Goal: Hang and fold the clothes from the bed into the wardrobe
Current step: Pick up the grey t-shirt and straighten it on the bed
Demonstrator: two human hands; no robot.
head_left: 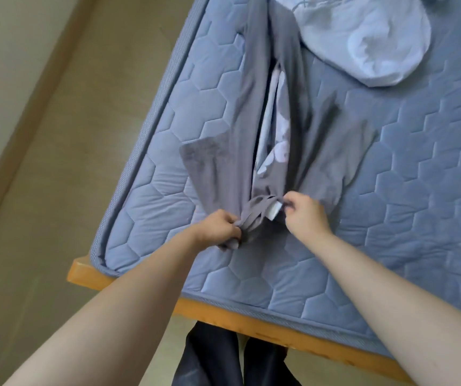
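**A:** Where is the shirt lying?

**B:** The grey T-shirt (223, 168) lies lengthwise on the blue quilted mattress (391, 190). It stretches away beyond the fingers of both hands, and its near end is gathered up between them.

**A:** And the left hand?

**B:** The left hand (221, 228) has its fingers curled tight round a bunched wad of the grey cloth. Narrow strips of fabric run from that fist across towards the other hand.

**A:** What about the right one?

**B:** The right hand (304, 215) pinches the fabric, with the thumb and fingertips closed on it. A white label (275, 211) sits just beside those fingertips on their left, between the two hands.

**A:** Anything showing on the shirt itself?

**B:** A white print (276, 151) shows in the long fold up the middle, just beyond the fingers.

**A:** What else is around?

**B:** A pale blue cloth bundle (363, 45) lies crumpled well beyond the right fingers, against the shirt's far part. The wooden bed frame (90, 271) edges the mattress on the near side of both hands, and its corner is to the left of the left fist. Dark trousers (210, 355) show nearer than the frame, between the forearms.
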